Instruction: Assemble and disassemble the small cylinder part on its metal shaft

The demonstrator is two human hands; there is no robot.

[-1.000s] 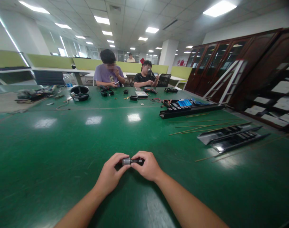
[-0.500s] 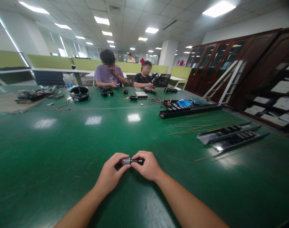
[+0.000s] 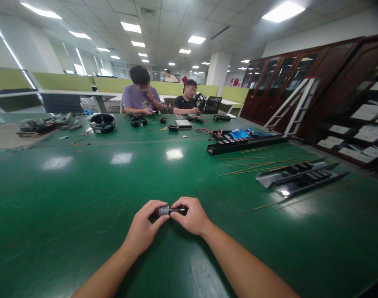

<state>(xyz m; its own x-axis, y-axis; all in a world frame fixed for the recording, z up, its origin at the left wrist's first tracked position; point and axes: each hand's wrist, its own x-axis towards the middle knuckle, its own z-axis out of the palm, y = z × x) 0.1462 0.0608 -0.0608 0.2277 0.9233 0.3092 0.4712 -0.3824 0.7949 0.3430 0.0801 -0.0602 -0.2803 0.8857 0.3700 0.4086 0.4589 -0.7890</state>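
A small silver metal cylinder with a thin dark shaft point(image 3: 164, 211) is held level between my two hands, low over the table. My left hand point(image 3: 143, 223) pinches the silver cylinder at its left end between thumb and fingers. On the other side, my right hand point(image 3: 191, 217) has thumb and fingertips closed around the shaft, close to where it meets the cylinder. The shaft's lighter tip shows inside the curl of the right hand. What kind of part this is I cannot make out.
Across the green table point(image 3: 114, 186), two people sit at the far edge. Black trays point(image 3: 247, 142), thin brass-coloured rods point(image 3: 263, 165) and dark metal channels point(image 3: 313, 182) lie right. A black round headgear-like item point(image 3: 102, 123) and tangled parts point(image 3: 46, 123) are far left.
Both hands keep the same grip on the metal part. The whole view has shifted very slightly; nothing else visibly differs.
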